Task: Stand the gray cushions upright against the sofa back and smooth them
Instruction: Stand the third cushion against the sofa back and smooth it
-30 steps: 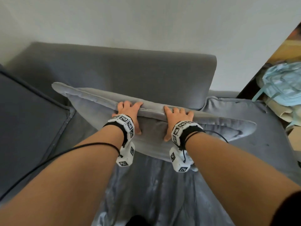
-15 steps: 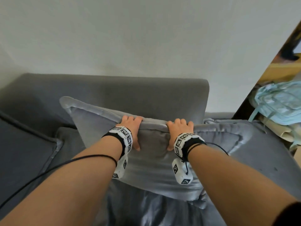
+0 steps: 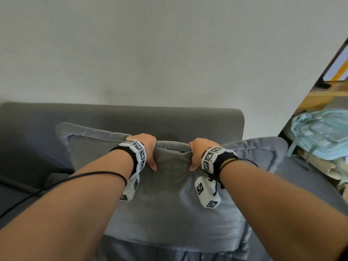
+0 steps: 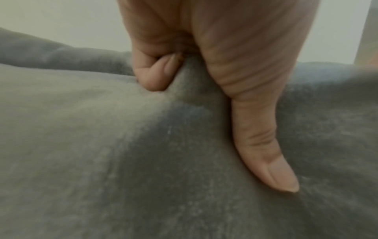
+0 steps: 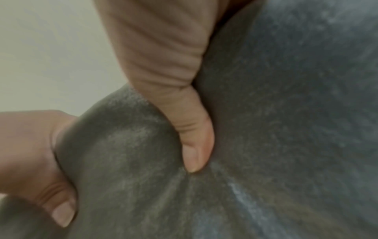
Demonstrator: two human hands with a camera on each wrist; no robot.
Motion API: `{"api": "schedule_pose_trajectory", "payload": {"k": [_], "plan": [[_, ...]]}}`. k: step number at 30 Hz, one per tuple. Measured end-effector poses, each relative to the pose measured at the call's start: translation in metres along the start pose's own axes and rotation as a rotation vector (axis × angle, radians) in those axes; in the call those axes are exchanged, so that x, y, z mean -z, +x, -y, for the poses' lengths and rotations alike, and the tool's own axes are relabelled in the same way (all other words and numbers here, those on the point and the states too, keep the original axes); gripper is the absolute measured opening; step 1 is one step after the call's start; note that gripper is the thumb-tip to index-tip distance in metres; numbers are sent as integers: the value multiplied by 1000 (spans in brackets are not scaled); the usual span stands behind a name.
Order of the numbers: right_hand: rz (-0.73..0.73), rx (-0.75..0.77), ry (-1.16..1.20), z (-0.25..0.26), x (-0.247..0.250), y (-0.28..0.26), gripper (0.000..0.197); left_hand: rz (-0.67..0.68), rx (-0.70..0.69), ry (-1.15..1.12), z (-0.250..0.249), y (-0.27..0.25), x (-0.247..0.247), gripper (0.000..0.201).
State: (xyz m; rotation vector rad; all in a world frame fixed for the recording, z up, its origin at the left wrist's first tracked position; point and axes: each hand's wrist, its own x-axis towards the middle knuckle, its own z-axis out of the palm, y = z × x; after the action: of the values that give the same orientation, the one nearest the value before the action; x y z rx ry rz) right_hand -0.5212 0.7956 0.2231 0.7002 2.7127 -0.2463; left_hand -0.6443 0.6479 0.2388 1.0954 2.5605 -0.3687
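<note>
A gray cushion (image 3: 173,200) stands nearly upright in front of the sofa back (image 3: 131,119). My left hand (image 3: 146,151) grips its top edge left of middle, thumb down the front face. My right hand (image 3: 197,153) grips the same edge a little to the right. In the left wrist view my left hand (image 4: 214,72) pinches the gray cushion (image 4: 102,145), fingers curled over the rim. In the right wrist view my right hand (image 5: 174,97) digs its thumb into the gray cushion (image 5: 286,113), bunching the fabric. A second gray cushion (image 3: 273,157) sits behind, to the right.
A plain white wall (image 3: 169,53) rises behind the sofa. A darker gray seat or arm (image 3: 22,147) runs along the left. To the right, past the sofa's end, lie a pale blue backpack (image 3: 323,134) and yellow wooden furniture (image 3: 329,95).
Both hands have lifted the cushion from lying nearly flat to standing upright before the sofa back. My fingers have curled further over its top edge.
</note>
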Motion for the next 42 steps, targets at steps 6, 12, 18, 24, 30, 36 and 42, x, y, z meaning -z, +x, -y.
{"api": "schedule_pose_trajectory", "payload": {"k": [6,12,18,24,30,36,42], "plan": [[-62,120,-69,62,28,35,49,-54,124,-82,68,-4,6,72],[-123,181,-107,106,55,66,48,-113,187,-99,121,3,20,69],[-162,210,-117,138,67,102,50,-155,219,-62,165,27,34,68],[-222,200,-187,153,45,142,66,-209,227,-88,184,68,9,71],[-246,140,-190,136,42,162,63,-259,178,-84,175,100,12,73],[-248,101,-178,138,91,197,51,-296,177,-152,194,131,51,70],[-232,90,-247,135,14,224,108,-251,167,-157,193,186,-13,87]]}}
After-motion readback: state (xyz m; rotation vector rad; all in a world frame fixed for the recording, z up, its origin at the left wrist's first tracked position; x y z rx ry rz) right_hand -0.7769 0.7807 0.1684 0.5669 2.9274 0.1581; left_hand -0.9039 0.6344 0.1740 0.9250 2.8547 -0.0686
